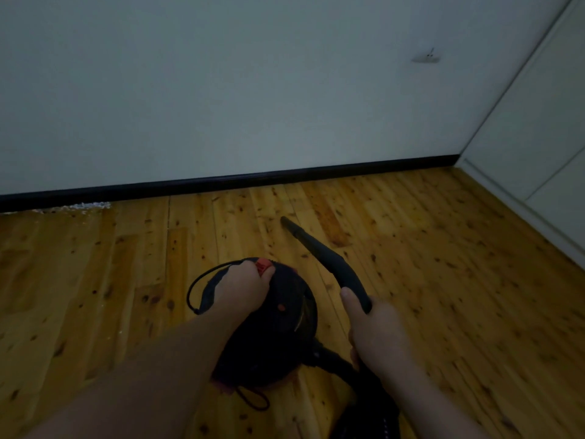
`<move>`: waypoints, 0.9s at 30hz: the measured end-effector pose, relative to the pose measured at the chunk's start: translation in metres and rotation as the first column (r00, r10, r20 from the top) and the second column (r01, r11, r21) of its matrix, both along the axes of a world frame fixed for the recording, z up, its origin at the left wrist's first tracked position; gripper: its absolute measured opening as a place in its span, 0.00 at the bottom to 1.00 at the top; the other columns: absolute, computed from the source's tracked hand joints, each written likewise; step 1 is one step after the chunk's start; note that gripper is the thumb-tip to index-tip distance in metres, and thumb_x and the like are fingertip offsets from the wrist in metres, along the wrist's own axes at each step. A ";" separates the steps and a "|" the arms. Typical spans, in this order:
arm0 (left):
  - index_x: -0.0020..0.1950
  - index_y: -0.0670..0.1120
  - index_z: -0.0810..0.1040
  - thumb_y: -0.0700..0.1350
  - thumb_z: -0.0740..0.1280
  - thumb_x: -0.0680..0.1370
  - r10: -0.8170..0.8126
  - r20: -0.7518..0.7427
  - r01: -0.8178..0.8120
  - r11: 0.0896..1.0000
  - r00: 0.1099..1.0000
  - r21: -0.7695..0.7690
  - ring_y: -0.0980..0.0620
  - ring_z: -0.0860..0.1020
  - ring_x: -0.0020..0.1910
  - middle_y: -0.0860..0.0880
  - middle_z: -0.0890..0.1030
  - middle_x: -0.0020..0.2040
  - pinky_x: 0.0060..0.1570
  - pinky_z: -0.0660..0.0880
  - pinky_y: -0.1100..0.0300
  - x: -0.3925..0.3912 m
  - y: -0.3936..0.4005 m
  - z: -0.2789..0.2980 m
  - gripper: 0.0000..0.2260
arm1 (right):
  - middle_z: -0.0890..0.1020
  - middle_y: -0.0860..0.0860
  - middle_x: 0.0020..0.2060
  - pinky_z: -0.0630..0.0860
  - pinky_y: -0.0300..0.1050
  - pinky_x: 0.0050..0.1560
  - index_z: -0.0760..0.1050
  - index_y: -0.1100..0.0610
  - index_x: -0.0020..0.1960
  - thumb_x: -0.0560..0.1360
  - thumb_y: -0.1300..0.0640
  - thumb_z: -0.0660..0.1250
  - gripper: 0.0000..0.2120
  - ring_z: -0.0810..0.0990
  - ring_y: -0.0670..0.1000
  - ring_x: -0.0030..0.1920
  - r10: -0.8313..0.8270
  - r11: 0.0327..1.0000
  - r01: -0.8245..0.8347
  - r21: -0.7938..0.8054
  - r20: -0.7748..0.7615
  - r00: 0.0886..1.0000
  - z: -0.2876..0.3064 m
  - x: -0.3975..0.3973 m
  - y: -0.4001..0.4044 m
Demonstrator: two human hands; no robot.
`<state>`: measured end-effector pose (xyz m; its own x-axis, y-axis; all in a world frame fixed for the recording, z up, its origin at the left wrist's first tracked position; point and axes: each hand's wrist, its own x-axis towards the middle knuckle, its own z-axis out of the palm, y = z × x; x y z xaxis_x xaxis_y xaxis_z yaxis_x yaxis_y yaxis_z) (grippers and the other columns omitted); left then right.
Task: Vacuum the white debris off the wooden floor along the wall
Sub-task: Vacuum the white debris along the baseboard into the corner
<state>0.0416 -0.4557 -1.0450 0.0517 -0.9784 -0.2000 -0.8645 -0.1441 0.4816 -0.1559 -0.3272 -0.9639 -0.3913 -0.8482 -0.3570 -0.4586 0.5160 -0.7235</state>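
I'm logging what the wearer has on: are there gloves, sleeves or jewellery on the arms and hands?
Nothing worn shows. The left hand and right hand are bare, without gloves, and both forearms are uncovered to the frame's edge. No rings, watch or bracelet show in this dim light.

Left hand [242,288]: mine, bare, no glove, no ring that I can make out in this dim light.
Right hand [375,335]: bare too, thumbnail short and plain.
Forearms: both uncovered as far as the bottom edge; no sleeve, cuff, watch or band shows on me.
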 end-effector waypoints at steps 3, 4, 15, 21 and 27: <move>0.43 0.47 0.75 0.63 0.61 0.83 -0.014 0.020 0.014 1.000 1.000 0.004 0.48 0.80 0.36 0.48 0.80 0.39 0.40 0.81 0.50 -0.008 0.003 0.002 0.21 | 0.75 0.50 0.21 0.73 0.41 0.24 0.76 0.59 0.44 0.84 0.39 0.59 0.25 0.76 0.47 0.19 -0.012 1.000 0.011 -0.006 -0.067 0.998 0.008 -0.008 0.007; 0.43 0.47 0.75 0.63 0.61 0.83 -0.022 0.029 0.022 1.000 0.999 0.007 0.48 0.79 0.37 0.48 0.79 0.39 0.40 0.80 0.51 -0.011 0.003 0.003 0.21 | 0.76 0.50 0.21 0.74 0.42 0.25 0.76 0.59 0.44 0.84 0.39 0.59 0.25 0.77 0.47 0.19 -0.016 1.000 0.015 -0.008 -0.069 0.997 0.009 -0.009 0.009; 0.48 0.46 0.78 0.63 0.61 0.83 -0.130 0.074 0.129 0.991 0.989 0.024 0.49 0.80 0.39 0.49 0.80 0.40 0.39 0.79 0.54 -0.039 0.010 0.000 0.21 | 0.83 0.55 0.28 0.84 0.62 0.41 0.80 0.55 0.44 0.79 0.31 0.58 0.29 0.84 0.59 0.31 -0.075 0.997 0.075 0.010 -0.036 0.997 0.007 -0.017 0.024; 0.45 0.47 0.78 0.62 0.62 0.83 -0.142 0.057 0.142 0.990 0.988 0.015 0.50 0.80 0.38 0.50 0.80 0.39 0.39 0.80 0.53 -0.036 0.005 0.003 0.20 | 0.79 0.54 0.26 0.83 0.58 0.39 0.76 0.58 0.36 0.80 0.30 0.57 0.33 0.81 0.58 0.28 -0.112 0.994 0.112 -0.002 0.001 0.994 0.013 -0.020 0.014; 0.45 0.47 0.77 0.62 0.62 0.83 -0.142 0.065 0.140 0.990 0.988 0.023 0.49 0.81 0.38 0.50 0.80 0.39 0.42 0.82 0.51 -0.034 -0.001 0.002 0.20 | 0.73 0.55 0.21 0.77 0.50 0.33 0.73 0.60 0.40 0.84 0.37 0.59 0.28 0.75 0.56 0.22 -0.178 0.984 0.179 0.014 0.170 0.969 0.031 -0.031 0.006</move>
<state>0.0072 -0.4565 -1.0428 -0.0727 -0.9730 -0.2191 -0.9066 -0.0271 0.4212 -0.1869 -0.3213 -0.9329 -0.4704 -0.7708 -0.4297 -0.2297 0.5771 -0.7837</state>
